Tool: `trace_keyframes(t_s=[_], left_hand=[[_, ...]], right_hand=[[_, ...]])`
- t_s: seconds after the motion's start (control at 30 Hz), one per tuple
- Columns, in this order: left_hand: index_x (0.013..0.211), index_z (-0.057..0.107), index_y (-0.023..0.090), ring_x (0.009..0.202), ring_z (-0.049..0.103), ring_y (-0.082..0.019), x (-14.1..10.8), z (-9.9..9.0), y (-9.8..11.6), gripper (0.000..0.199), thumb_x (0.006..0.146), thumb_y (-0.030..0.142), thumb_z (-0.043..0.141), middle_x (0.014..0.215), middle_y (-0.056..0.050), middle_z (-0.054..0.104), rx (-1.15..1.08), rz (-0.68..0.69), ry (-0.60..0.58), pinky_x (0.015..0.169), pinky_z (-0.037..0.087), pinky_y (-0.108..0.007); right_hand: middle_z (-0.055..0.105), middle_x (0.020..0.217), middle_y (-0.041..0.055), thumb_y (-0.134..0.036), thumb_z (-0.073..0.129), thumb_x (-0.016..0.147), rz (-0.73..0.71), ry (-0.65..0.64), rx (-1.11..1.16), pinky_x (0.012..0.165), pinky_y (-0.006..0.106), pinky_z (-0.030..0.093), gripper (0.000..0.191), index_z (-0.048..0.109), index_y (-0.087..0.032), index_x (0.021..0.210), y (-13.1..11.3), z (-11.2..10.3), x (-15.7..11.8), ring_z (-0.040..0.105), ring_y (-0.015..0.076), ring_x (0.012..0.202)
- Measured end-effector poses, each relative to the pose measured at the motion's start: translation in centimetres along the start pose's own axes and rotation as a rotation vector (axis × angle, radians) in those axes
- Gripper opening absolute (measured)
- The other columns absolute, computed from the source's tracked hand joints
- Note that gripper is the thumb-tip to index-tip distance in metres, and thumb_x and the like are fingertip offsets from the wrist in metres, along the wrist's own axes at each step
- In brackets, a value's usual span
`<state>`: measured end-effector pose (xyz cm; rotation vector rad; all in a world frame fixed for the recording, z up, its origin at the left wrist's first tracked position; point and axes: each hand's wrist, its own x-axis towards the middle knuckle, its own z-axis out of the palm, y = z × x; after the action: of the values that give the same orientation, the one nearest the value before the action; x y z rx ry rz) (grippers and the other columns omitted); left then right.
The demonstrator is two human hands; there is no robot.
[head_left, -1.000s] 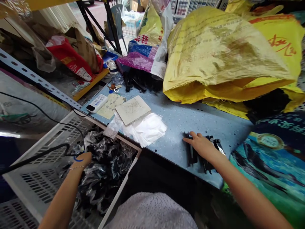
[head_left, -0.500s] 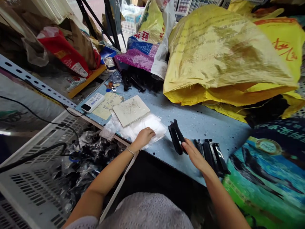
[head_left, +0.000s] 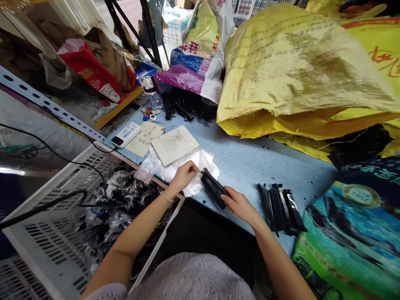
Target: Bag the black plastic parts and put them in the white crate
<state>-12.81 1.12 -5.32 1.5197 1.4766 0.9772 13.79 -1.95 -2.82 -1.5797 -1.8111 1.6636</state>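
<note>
A long black plastic part [head_left: 212, 187], with a slot down its middle, is gripped at its near end by my right hand [head_left: 238, 203]. My left hand [head_left: 186, 173] is closed in a pinch beside the part's far end; whatever sits between its fingertips is too small to make out. Under and behind that hand lie thin white plastic bags [head_left: 204, 160]. On top of them rests a beige board [head_left: 175, 144] scattered with small thin pieces. Several similar black parts [head_left: 279, 208] lie side by side on the blue table to the right of my right hand.
A big yellow woven sack [head_left: 290, 75] stands along the table's back right, a purple-and-white sack [head_left: 187, 77] left of it. A white crate [head_left: 53, 246] holding black parts in plastic is at lower left. A white device [head_left: 126, 134] and keys [head_left: 149, 114] lie on the table.
My right hand has brought the black part leftward, close to my left hand. The left hand has lifted off the white bags, with its fingers pinched at the part's far end.
</note>
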Motion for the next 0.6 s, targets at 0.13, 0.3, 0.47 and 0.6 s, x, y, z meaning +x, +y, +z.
trace_keyframes(t_s=[0.13, 0.3, 0.47, 0.6], left_hand=[[0.093, 0.068, 0.013, 0.095, 0.063, -0.023, -0.6, -0.9, 0.9, 0.031, 0.082, -0.002, 0.043, 0.1, -0.012, 0.069, 0.516, 0.24, -0.079, 0.09, 0.049, -0.041], [0.12, 0.06, 0.01, 0.115, 0.057, -0.025, -1.3, -0.9, 0.7, 0.041, 0.085, 0.0, 0.043, 0.124, -0.017, 0.06, 0.584, 0.347, -0.009, 0.098, 0.05, -0.041], [0.11, 0.064, 0.009, 0.118, 0.055, -0.028, -1.6, -1.3, 0.2, 0.038, 0.085, -0.003, 0.039, 0.123, -0.019, 0.06, 0.622, 0.384, 0.058, 0.101, 0.048, -0.049], [0.14, 0.045, 0.01, 0.133, 0.046, -0.027, -2.7, -0.9, 1.7, 0.055, 0.086, -0.001, 0.037, 0.141, -0.02, 0.049, 0.503, 0.456, -0.021, 0.108, 0.044, -0.049]], right_hand=[[0.056, 0.06, -0.0047, -0.041, 0.048, 0.091, 0.0, 0.016, -0.011, 0.045, 0.024, 0.039, 0.026, 0.059, -0.023, 0.105, -0.1, 0.4, 0.1, 0.051, 0.0124, 0.046], [0.054, 0.058, -0.0053, -0.039, 0.05, 0.089, -0.013, -0.01, 0.074, 0.042, 0.023, 0.04, 0.019, 0.057, -0.022, 0.091, -0.4, 1.5, 0.8, 0.05, 0.0118, 0.045], [0.052, 0.059, -0.0057, -0.04, 0.056, 0.086, 0.01, 0.022, 0.266, 0.038, 0.022, 0.036, 0.019, 0.055, -0.021, 0.084, -1.1, 2.2, 1.0, 0.046, 0.0095, 0.042], [0.049, 0.058, -0.0058, -0.041, 0.069, 0.076, 0.073, -0.092, 0.613, 0.036, 0.019, 0.029, 0.026, 0.055, -0.019, 0.076, -2.1, 3.5, 2.0, 0.04, 0.0065, 0.042]])
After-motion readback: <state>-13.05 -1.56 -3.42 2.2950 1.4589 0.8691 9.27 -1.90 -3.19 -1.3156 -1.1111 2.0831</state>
